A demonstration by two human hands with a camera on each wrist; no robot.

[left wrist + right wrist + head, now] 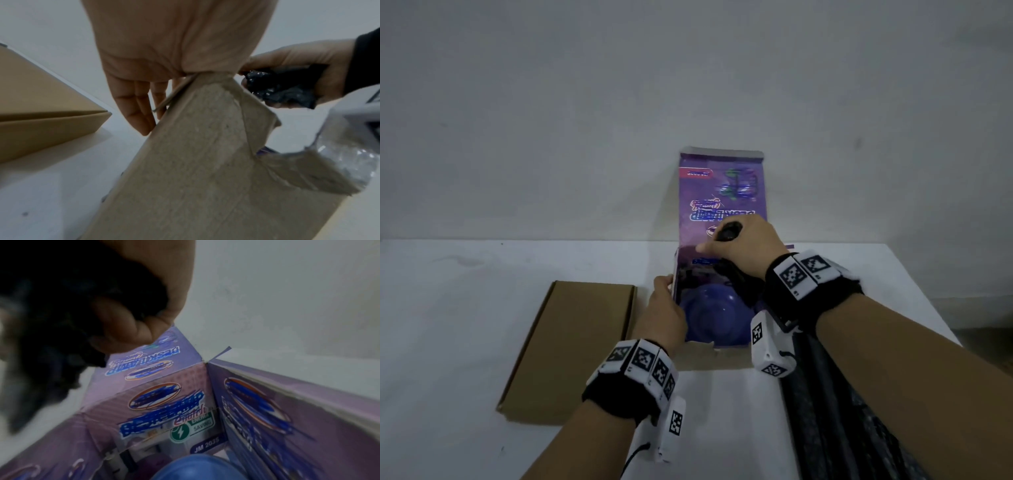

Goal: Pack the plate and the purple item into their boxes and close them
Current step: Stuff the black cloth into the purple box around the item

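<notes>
While both hands [664, 308] [750, 246] grip purple box [722, 192] wall and black wrap [281, 87], brown box [571, 346] lies just left.

closed carton [571, 346] left of open box [722, 260], on table [465, 308]

head above, wrists close, sharing box [717, 308]

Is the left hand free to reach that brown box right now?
Probably not at once: the left hand grips the purple box's side wall. The brown box lies closed just beside it, nothing between.
</notes>
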